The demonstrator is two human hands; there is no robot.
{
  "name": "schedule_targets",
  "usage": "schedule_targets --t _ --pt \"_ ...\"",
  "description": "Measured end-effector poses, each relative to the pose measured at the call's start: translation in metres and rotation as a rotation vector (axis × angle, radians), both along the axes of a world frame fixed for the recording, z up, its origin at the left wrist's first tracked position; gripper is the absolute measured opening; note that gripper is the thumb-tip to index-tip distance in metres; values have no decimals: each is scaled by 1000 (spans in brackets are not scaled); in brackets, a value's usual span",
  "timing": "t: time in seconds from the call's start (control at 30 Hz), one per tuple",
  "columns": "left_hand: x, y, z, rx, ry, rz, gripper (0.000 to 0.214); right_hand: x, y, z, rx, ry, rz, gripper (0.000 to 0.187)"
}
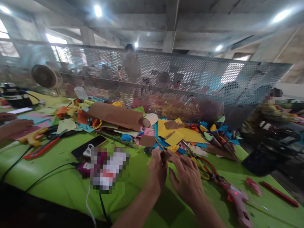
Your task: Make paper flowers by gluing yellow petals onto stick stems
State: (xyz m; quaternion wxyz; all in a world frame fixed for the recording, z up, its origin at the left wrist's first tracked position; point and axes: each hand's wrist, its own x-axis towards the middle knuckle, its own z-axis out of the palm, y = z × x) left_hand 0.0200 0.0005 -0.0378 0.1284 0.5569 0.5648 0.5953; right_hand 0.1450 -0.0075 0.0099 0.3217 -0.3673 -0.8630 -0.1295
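Observation:
My left hand is closed in a pinch around a small brown piece that looks like paper, mostly covered by the fingers. From the right, my right hand meets it, with bent fingertips on the same piece and the thumb a little apart. Just beyond the hands lie a yellow paper flower and a brown paper sheet. Scissors with red and yellow handles rest beside my right hand. A pink glue gun with a lit red light lies further right.
A power strip, a phone, and red-handled scissors lie left on the green table. Cables cross the front edge. A brown paper roll and coloured scraps fill the back. Another person's hand is at far left.

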Motion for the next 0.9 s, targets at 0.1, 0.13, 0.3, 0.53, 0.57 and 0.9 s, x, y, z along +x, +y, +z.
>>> schedule_targets --t 0.1,0.13,0.3,0.53,0.57,0.9 --pt "-1 -1 -2 11 33 -5 27 0 0 -1 -24 -2 19 23" --pt "-2 -1 -2 9 40 -4 28 0 0 -2 -29 -1 21 23" --pt "-1 0 -4 18 28 -9 26 0 -1 -1 -20 9 19 21" --pt "-1 -2 -5 10 82 -37 29 -1 -2 0 -33 2 18 21" --pt "-1 -3 -5 16 85 -41 30 -1 -2 0 -36 3 16 21" --pt "-2 -4 -2 -25 131 -72 29 -2 0 1 -65 -9 13 31"
